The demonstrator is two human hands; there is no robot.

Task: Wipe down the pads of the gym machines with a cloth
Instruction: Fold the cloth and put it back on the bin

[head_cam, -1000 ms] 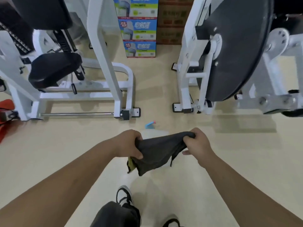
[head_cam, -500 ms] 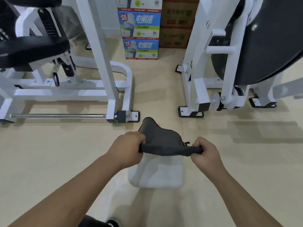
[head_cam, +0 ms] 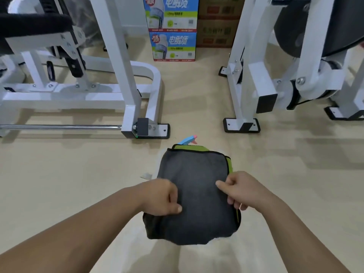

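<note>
A dark grey cloth (head_cam: pixel 194 191) with a green underside and black trim is spread flat in front of me, low in the middle of the view. My left hand (head_cam: pixel 163 197) pinches its left edge with thumb and curled fingers. My right hand (head_cam: pixel 239 191) grips its right edge. A black seat pad (head_cam: pixel 33 26) of a white machine is at the upper left. A large black round pad (head_cam: pixel 307 26) of another machine sits at the upper right. The cloth hides most of a spray bottle; only its blue and pink nozzle (head_cam: pixel 189 139) shows.
The white frame (head_cam: pixel 126 75) of the left machine and a chrome bar (head_cam: pixel 59 126) stand on the beige floor. The right machine's white posts (head_cam: pixel 242 75) and black feet flank a gap. Stacked cardboard boxes (head_cam: pixel 173 28) stand at the back.
The cloth, bunched and stretched between my hands earlier, is now spread flat and wide. My view has moved closer to the floor and the machines.
</note>
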